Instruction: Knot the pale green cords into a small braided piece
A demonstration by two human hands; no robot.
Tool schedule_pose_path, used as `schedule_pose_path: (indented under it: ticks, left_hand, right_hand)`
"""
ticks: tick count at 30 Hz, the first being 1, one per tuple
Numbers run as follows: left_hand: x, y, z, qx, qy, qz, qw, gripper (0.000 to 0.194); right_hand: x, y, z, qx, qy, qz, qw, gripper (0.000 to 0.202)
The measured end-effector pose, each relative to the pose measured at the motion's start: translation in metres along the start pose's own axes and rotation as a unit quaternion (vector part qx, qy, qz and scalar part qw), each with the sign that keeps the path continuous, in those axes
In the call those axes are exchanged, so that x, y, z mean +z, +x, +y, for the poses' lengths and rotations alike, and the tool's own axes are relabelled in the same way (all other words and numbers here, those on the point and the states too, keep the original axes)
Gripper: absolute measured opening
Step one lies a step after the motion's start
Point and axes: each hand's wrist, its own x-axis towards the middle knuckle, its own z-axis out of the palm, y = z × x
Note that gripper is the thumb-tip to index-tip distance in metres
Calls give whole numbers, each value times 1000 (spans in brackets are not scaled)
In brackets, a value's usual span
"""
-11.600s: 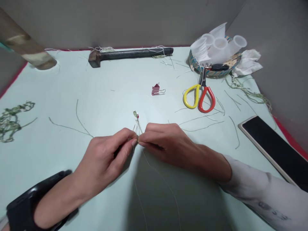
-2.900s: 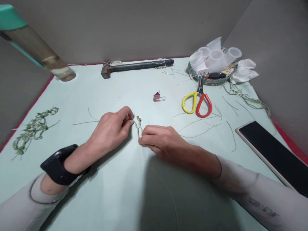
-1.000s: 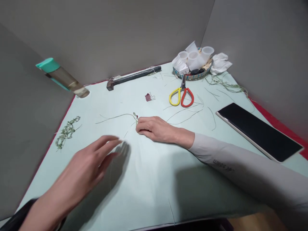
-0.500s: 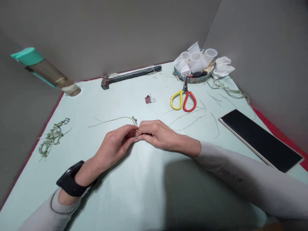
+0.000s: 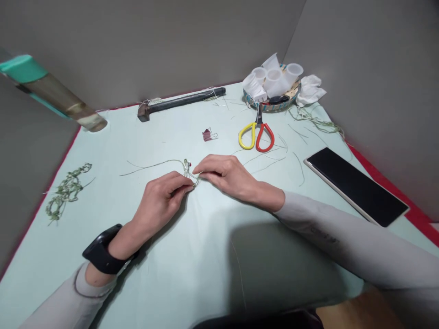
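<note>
My left hand (image 5: 164, 201), with a black watch on its wrist, pinches thin green cord just below a small knotted piece (image 5: 186, 167) that has a red bit on it. To the right, my right hand (image 5: 229, 176) has its thumb and forefinger closed on a strand of the same cord. A short stretch of cord shows between the two hands. From the knotted piece, loose cord ends (image 5: 151, 166) trail left across the pale table (image 5: 178, 274).
A knotted green cord bundle (image 5: 68, 189) lies at left. Behind are a bottle (image 5: 61, 98), hammer (image 5: 185, 101), binder clip (image 5: 207, 135), scissors (image 5: 256, 136) and a basket (image 5: 274, 108) of white cups. A phone (image 5: 356, 185) and loose threads lie at right.
My hands have moved apart, the right one up and away from the left, so cord now shows between them. The whole view has shifted slightly.
</note>
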Motion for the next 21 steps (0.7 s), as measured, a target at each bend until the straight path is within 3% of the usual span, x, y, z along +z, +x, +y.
schedule_pose_path:
  ticks: [9,13,17,21]
  left_hand:
    - [1,1,3,-6,-45,-26,999,24]
    - [2,1,4,-30,-38,-17,999,25]
    - [0,1,6,-49,-32,-22,998,25]
    - [-1,1,8,-58,-40,-28,997,25]
  right_hand:
    - [-16,8,8,33,-135,-7,990,20]
    - [-16,-5,-18,48,-232,-19,971,26]
    - [-2,-26,-56,36,-285,-91,954,34]
    - [12,-37,-75,25,-311,-140,940,18]
